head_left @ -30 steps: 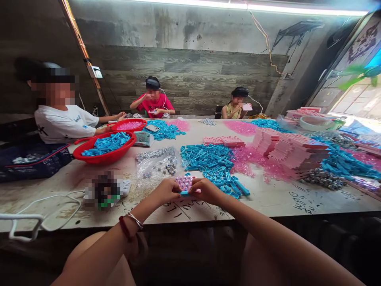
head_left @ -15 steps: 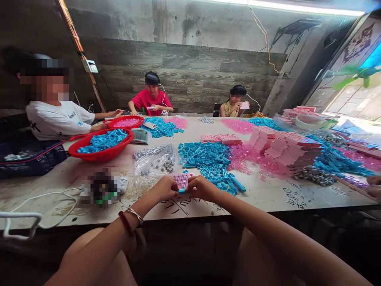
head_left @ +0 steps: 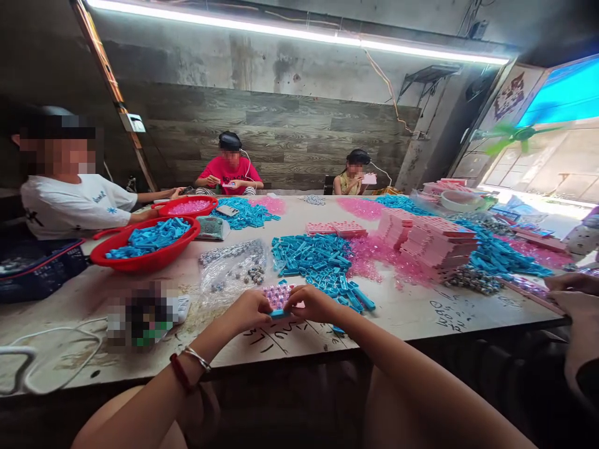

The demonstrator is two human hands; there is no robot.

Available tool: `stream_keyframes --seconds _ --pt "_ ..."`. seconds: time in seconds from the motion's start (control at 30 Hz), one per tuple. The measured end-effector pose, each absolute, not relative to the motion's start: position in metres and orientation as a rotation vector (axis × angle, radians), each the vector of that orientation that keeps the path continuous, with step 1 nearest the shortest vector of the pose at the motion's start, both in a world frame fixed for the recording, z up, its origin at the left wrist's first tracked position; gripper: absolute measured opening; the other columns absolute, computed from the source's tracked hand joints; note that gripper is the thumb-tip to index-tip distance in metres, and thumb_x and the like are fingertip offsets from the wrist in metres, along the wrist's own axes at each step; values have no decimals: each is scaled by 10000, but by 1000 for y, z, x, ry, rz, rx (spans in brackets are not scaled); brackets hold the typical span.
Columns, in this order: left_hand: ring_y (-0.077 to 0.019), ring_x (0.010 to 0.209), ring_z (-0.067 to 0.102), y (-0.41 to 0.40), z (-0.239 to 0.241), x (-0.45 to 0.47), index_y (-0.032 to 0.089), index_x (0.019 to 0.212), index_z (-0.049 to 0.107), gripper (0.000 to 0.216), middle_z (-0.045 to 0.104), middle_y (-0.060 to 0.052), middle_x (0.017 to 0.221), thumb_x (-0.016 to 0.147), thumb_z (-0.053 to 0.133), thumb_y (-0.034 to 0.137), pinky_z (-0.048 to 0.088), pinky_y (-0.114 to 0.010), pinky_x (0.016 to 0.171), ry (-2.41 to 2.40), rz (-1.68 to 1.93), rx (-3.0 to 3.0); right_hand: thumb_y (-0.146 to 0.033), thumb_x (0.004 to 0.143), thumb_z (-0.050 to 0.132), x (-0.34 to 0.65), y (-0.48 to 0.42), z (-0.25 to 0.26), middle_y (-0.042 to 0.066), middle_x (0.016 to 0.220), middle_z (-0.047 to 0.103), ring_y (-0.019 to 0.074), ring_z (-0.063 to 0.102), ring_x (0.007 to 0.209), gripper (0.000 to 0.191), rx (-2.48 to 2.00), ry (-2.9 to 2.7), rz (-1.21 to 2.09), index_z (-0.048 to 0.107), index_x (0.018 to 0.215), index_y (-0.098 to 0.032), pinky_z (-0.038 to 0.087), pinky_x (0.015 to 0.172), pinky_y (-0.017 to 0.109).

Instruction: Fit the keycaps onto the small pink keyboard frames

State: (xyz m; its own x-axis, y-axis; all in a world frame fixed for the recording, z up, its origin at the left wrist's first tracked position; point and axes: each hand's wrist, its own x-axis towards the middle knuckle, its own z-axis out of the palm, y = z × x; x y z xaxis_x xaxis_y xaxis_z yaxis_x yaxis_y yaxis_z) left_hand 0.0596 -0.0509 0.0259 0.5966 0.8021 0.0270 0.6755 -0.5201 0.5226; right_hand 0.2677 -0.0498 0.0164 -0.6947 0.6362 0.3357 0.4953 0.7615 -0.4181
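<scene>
Fingers (head_left: 264, 303) of the left hand (head_left: 250, 310) pinch one end of a small pink studded plate (head_left: 277, 293), the right hand (head_left: 312, 303) pinching the other, just above the table's (head_left: 402, 315) near edge. Glossy blue plastic bars (head_left: 318, 259) crowd just behind; rightward, bare scribbled wood lies open up to a co-worker's hand (head_left: 571, 284).

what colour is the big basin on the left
Red basin, filled with blue pieces; head view.
</scene>
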Motion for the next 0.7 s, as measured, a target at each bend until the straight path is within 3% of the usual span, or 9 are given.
stream_keyframes --seconds 0.7 --pt "-120 636 488 -51 21 57 143 663 671 116 573 17 626 624 565 171 323 -197 568 1164 392 2399 -57 660 535 263 -41 14 17 677 654 107 541 598 235 -1003 -2408 555 706 790 -152 387 562 188"
